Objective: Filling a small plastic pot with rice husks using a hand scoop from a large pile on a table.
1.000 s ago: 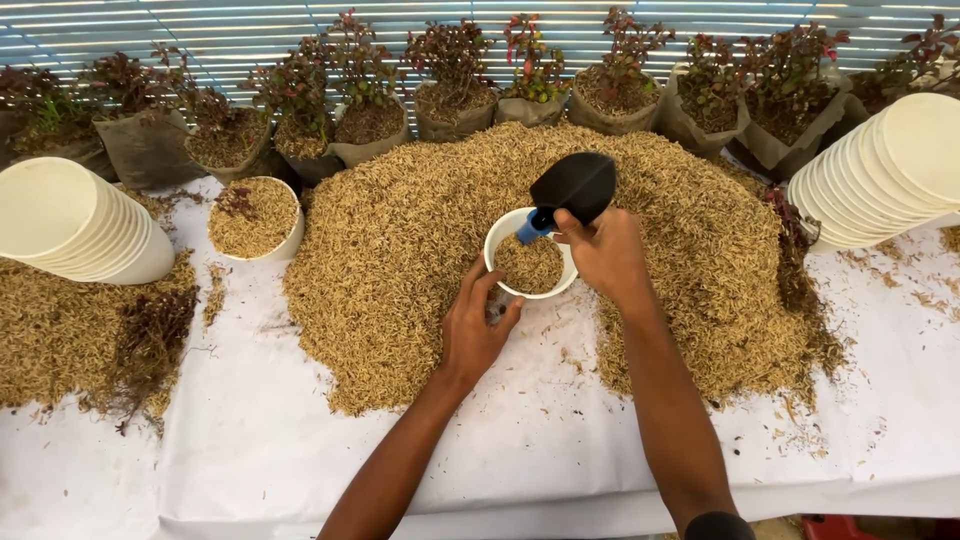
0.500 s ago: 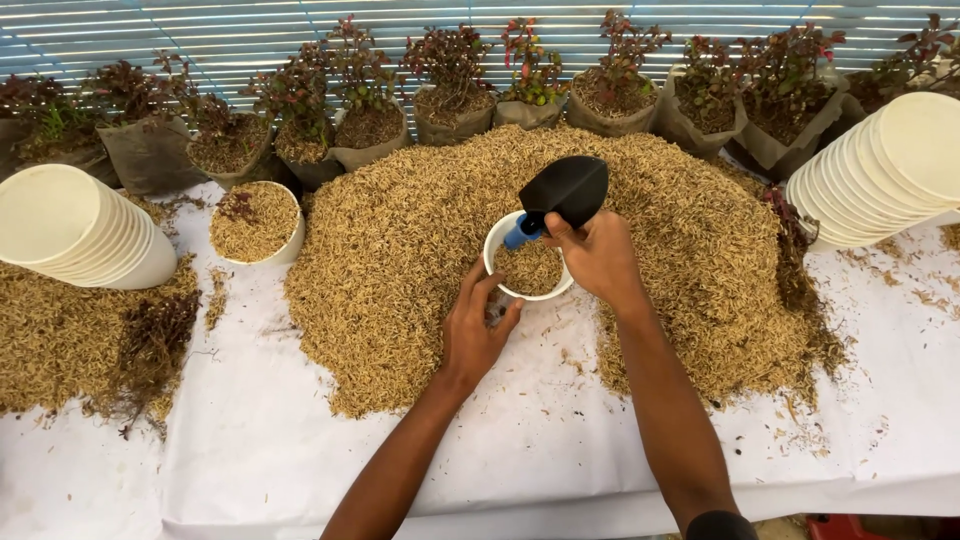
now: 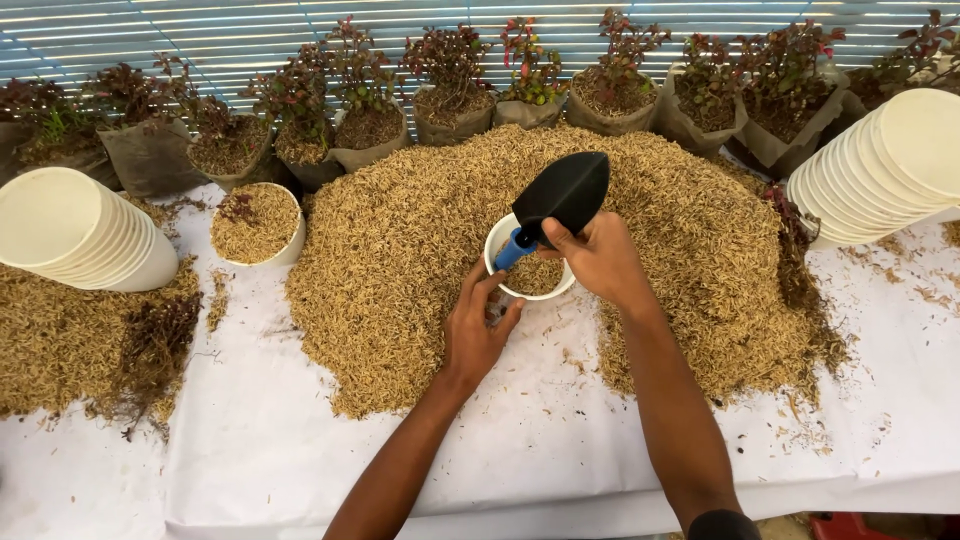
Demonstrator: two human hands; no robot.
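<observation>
Your left hand (image 3: 478,335) grips the white pot (image 3: 530,262) from its near side while your right hand (image 3: 598,258) clasps the black trowel (image 3: 562,195), blade tilted up just above the rim.

A white sheet covers the tabletop (image 3: 300,460). At far left lies a stack of white pots (image 3: 80,235) on its side; a second, longer stack of white pots (image 3: 880,165) lies at far right. A filled white pot (image 3: 258,225) stands near the left stack. Bagged red-leaved plants (image 3: 450,85) line the back edge. Loose husk and uprooted twigs (image 3: 145,350) lie at left.
</observation>
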